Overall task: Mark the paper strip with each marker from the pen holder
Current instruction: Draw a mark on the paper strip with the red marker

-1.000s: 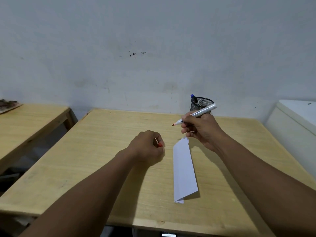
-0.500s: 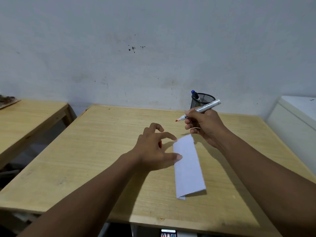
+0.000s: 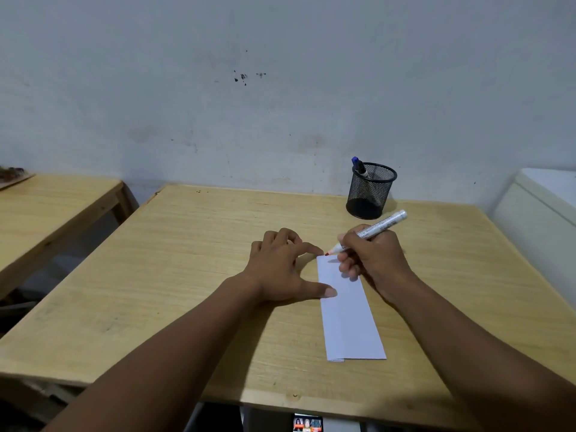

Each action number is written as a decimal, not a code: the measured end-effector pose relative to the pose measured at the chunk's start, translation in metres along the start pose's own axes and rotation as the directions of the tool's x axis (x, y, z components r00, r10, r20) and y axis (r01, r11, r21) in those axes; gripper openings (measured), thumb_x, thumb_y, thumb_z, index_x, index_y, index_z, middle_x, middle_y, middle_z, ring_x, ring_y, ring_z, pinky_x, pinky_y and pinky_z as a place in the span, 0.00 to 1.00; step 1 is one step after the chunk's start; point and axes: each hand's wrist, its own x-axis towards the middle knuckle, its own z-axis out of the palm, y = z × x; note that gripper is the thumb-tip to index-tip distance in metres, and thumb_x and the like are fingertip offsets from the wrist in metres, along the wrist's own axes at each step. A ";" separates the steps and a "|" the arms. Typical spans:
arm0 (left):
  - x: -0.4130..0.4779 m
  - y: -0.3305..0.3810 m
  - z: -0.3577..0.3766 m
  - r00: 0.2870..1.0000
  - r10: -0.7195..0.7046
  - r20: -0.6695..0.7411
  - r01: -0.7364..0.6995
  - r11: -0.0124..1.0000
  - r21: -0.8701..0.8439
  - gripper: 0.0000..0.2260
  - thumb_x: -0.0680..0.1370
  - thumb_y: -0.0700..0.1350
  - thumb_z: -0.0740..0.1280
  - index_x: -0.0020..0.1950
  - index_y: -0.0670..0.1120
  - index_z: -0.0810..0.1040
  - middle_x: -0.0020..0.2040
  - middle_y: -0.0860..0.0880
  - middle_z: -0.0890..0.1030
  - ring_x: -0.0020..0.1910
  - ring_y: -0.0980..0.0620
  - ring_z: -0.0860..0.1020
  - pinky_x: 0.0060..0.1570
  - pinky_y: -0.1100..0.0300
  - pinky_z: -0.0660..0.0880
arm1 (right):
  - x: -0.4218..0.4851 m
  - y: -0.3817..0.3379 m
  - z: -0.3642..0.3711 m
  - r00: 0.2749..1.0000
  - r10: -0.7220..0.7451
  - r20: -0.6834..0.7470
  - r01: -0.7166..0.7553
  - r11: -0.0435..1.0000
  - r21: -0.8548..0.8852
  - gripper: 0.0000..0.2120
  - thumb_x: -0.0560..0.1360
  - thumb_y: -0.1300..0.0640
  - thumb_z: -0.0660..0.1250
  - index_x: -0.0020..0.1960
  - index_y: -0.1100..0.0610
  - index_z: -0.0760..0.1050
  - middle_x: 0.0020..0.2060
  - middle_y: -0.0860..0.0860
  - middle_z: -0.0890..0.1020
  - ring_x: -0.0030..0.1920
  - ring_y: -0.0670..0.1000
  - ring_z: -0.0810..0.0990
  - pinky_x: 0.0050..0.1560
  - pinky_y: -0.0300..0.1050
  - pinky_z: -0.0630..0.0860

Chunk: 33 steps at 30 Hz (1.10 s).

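Note:
A folded white paper strip (image 3: pixel 349 319) lies lengthwise on the wooden table (image 3: pixel 187 244). My right hand (image 3: pixel 374 257) grips an uncapped white marker (image 3: pixel 374 229), whose red tip touches the strip's far left corner. My left hand (image 3: pixel 277 269) rests beside the strip with its thumb and index fingertip on the left edge. Its other fingers are curled, and the red cap it held a moment ago is out of sight. A black mesh pen holder (image 3: pixel 371 191) stands behind my right hand with a blue-capped marker (image 3: pixel 358 166) in it.
A second wooden table (image 3: pixel 46 207) stands to the left across a gap. A white cabinet or appliance (image 3: pixel 542 201) borders the table on the right. The wall runs right behind the pen holder. A phone screen (image 3: pixel 307 424) shows below the table's front edge.
My right hand lowered the marker until its tip reached the strip's far end. My left hand spread out and settled on the strip's left edge, and the red cap went out of sight.

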 end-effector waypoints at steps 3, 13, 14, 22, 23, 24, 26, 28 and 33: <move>0.002 0.000 0.000 1.000 -0.017 0.018 0.016 0.999 0.031 0.42 0.58 0.81 0.63 0.70 0.67 0.70 0.69 0.55 0.68 0.70 0.49 0.62 0.66 0.47 0.59 | -0.001 0.005 0.007 0.997 -0.060 -0.047 0.056 0.995 -0.079 0.06 0.74 0.62 0.70 0.39 0.63 0.79 0.29 0.60 0.86 0.26 0.57 0.84 0.25 0.46 0.77; 0.003 -0.002 0.002 0.999 -0.037 0.026 0.036 0.999 0.028 0.50 0.56 0.82 0.64 0.74 0.60 0.66 0.72 0.54 0.67 0.72 0.48 0.62 0.69 0.44 0.60 | -0.006 0.014 0.017 0.981 -0.187 -0.052 0.165 0.943 -0.287 0.05 0.74 0.58 0.74 0.41 0.57 0.81 0.30 0.47 0.87 0.30 0.50 0.87 0.27 0.44 0.80; 0.004 -0.002 0.002 0.999 -0.035 0.025 0.034 0.999 0.026 0.50 0.56 0.82 0.64 0.74 0.60 0.66 0.72 0.54 0.67 0.72 0.48 0.62 0.69 0.44 0.60 | -0.007 0.014 0.017 0.980 -0.194 -0.048 0.171 0.939 -0.298 0.05 0.74 0.57 0.74 0.41 0.57 0.81 0.30 0.47 0.87 0.30 0.50 0.87 0.27 0.43 0.81; 0.005 -0.004 0.003 0.999 -0.039 0.035 0.038 0.999 0.022 0.51 0.55 0.82 0.64 0.74 0.60 0.66 0.72 0.54 0.67 0.72 0.48 0.61 0.68 0.45 0.59 | -0.005 0.014 0.017 0.981 -0.190 -0.025 0.171 0.927 -0.334 0.06 0.75 0.56 0.74 0.42 0.58 0.81 0.29 0.47 0.87 0.30 0.48 0.86 0.27 0.40 0.80; 0.005 -0.003 0.002 0.999 -0.039 0.037 0.038 0.999 0.022 0.51 0.56 0.82 0.64 0.74 0.60 0.66 0.72 0.54 0.67 0.72 0.48 0.61 0.68 0.45 0.59 | -0.004 0.014 0.017 0.984 -0.176 -0.027 0.158 0.932 -0.327 0.06 0.75 0.57 0.74 0.42 0.59 0.81 0.29 0.49 0.87 0.30 0.48 0.86 0.28 0.41 0.80; 0.005 -0.003 0.002 0.998 -0.039 0.039 0.038 0.999 0.021 0.51 0.56 0.82 0.64 0.74 0.60 0.66 0.72 0.54 0.67 0.72 0.48 0.61 0.68 0.45 0.59 | -0.003 0.014 0.017 0.987 -0.159 -0.028 0.141 0.936 -0.321 0.06 0.75 0.58 0.74 0.42 0.60 0.81 0.29 0.51 0.87 0.29 0.49 0.86 0.28 0.42 0.80; 0.004 -0.003 0.002 0.998 -0.041 0.045 0.040 0.999 0.016 0.51 0.56 0.81 0.65 0.74 0.59 0.66 0.72 0.54 0.67 0.72 0.49 0.61 0.68 0.45 0.59 | -0.002 0.014 0.016 0.991 -0.133 -0.029 0.118 0.946 -0.302 0.05 0.75 0.59 0.74 0.43 0.60 0.81 0.29 0.52 0.87 0.29 0.49 0.86 0.28 0.42 0.81; 0.004 -0.002 0.001 0.998 -0.043 0.047 0.043 0.999 0.012 0.50 0.56 0.81 0.65 0.74 0.59 0.67 0.72 0.54 0.68 0.71 0.49 0.62 0.68 0.46 0.59 | -0.001 0.013 0.014 0.992 -0.122 -0.042 0.109 0.965 -0.240 0.06 0.76 0.59 0.73 0.43 0.62 0.81 0.30 0.53 0.87 0.27 0.50 0.85 0.27 0.41 0.80; 0.004 0.003 -0.011 0.992 -0.118 0.043 0.123 0.979 -0.162 0.50 0.56 0.78 0.70 0.74 0.57 0.68 0.66 0.53 0.75 0.65 0.50 0.70 0.66 0.46 0.69 | 0.006 0.005 0.003 0.991 0.040 -0.125 -0.032 0.997 0.065 0.12 0.75 0.56 0.72 0.39 0.64 0.84 0.31 0.60 0.86 0.28 0.54 0.84 0.26 0.44 0.77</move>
